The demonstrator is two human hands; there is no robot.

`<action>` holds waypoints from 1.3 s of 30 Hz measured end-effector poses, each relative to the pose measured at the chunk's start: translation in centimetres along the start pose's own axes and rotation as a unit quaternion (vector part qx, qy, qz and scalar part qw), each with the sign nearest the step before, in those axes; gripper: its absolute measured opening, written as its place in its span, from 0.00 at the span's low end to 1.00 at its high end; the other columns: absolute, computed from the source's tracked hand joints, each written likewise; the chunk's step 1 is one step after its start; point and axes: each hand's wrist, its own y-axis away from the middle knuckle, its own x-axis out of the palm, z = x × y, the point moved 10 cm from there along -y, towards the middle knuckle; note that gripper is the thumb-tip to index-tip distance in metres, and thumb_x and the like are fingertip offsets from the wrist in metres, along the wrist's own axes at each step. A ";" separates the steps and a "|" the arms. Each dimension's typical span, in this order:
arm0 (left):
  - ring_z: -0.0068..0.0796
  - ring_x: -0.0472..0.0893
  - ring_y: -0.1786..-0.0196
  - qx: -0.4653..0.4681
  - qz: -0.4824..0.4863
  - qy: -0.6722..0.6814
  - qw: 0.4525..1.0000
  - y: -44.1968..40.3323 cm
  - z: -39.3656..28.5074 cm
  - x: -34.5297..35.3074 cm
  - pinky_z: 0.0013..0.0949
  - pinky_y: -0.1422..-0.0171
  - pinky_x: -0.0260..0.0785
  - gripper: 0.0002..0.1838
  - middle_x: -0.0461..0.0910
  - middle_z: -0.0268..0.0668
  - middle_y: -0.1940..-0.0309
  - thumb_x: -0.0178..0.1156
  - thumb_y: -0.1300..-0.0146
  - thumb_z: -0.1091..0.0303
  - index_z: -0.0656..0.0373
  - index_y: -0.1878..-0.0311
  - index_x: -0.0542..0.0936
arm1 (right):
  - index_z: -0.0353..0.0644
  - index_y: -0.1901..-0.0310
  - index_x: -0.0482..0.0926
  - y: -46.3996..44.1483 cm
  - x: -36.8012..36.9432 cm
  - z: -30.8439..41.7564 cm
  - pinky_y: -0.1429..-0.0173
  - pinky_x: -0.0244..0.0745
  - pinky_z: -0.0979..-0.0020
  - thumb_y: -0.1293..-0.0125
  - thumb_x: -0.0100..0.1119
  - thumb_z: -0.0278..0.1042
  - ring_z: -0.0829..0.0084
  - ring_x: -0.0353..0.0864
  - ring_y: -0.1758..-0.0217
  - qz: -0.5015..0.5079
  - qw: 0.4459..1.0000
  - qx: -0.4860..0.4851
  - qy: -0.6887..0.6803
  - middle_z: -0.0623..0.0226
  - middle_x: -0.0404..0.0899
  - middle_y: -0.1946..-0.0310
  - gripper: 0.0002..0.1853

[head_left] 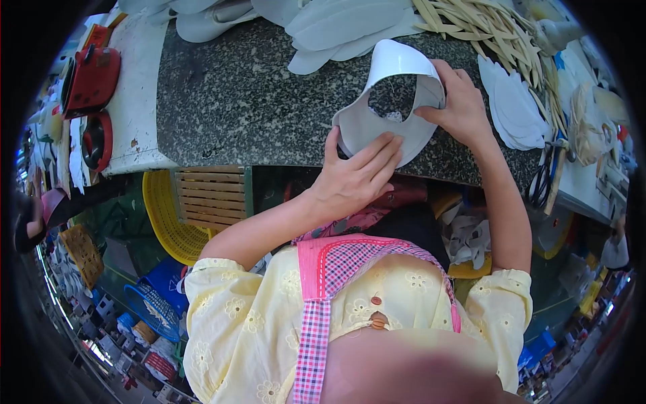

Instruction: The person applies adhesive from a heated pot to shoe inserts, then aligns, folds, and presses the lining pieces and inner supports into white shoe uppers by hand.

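Note:
A white shoe upper (404, 60) with a glossy outer face and a paler lining stands on the speckled stone slab (235, 94), its curved band arching away from me. My right hand (463, 104) grips the band's right side, thumb inside the opening and fingers around the outside. Across the near left edge lies my left hand (360, 167), fingers together on the lining and thumb at the outer side. Part of the near edge is hidden under those fingers. Through the opening the dark slab shows.
Flat white shoe-shaped pieces (350, 27) lie along the back, with more white pieces (513, 108) at right. Beside them is a heap of beige strips (484, 34). Black-handled scissors (540, 182) hang at the right edge. A red container (94, 81) stands left; a yellow basket (158, 209) sits below.

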 end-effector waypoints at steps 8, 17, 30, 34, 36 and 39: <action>0.23 0.66 0.38 -0.001 -0.014 0.018 1.000 0.3 0.6 0.4 0.59 0.41 0.40 0.25 0.70 0.31 0.43 0.62 0.54 0.59 0.54 0.49 0.74 | 0.47 0.50 0.70 -0.9 0.5 -0.2 0.54 0.69 0.68 0.60 0.63 0.31 0.60 0.75 0.60 0.053 0.997 0.020 -0.047 0.60 0.74 0.65 0.29; 0.22 0.65 0.38 -0.005 -0.020 -0.010 1.000 0.1 0.3 0.5 0.59 0.41 0.41 0.27 0.69 0.31 0.42 0.62 0.55 0.58 0.53 0.48 0.74 | 0.46 0.55 0.73 1.3 -1.8 0.7 0.59 0.72 0.69 0.57 0.63 0.29 0.66 0.75 0.66 -0.157 0.986 -0.032 -0.056 0.65 0.75 0.70 0.23; 0.31 0.74 0.50 0.067 0.082 0.098 0.990 -1.9 1.8 -8.8 0.31 0.58 0.68 0.22 0.77 0.38 0.58 0.63 0.61 0.69 0.58 0.56 0.75 | 0.42 0.48 0.72 9.4 2.7 8.6 0.48 0.68 0.64 0.57 0.66 0.36 0.61 0.68 0.50 -0.055 0.970 -0.221 -0.088 0.60 0.67 0.49 0.30; 0.29 0.71 0.44 0.285 0.137 -0.126 0.940 -5.2 3.0 -5.5 0.39 0.37 0.59 0.23 0.75 0.38 0.54 0.59 0.58 0.72 0.60 0.54 0.74 | 0.45 0.51 0.74 9.2 2.8 9.8 0.49 0.69 0.67 0.64 0.67 0.38 0.63 0.68 0.53 -0.037 0.941 -0.330 0.063 0.63 0.68 0.53 0.31; 0.26 0.71 0.46 0.234 0.222 -0.224 0.920 -5.5 5.9 -2.8 0.43 0.34 0.53 0.22 0.74 0.34 0.52 0.56 0.52 0.71 0.58 0.49 0.73 | 0.40 0.55 0.75 8.4 1.2 9.0 0.49 0.69 0.67 0.64 0.67 0.40 0.62 0.68 0.51 -0.007 0.934 -0.344 0.096 0.62 0.69 0.53 0.29; 0.23 0.72 0.54 0.209 0.046 -0.257 0.942 -4.9 4.2 -2.4 0.41 0.43 0.60 0.20 0.75 0.31 0.55 0.53 0.48 0.66 0.56 0.49 0.75 | 0.34 0.58 0.74 6.8 -1.5 7.9 0.47 0.67 0.64 0.62 0.68 0.38 0.59 0.69 0.51 -0.030 0.936 -0.326 0.127 0.59 0.70 0.56 0.27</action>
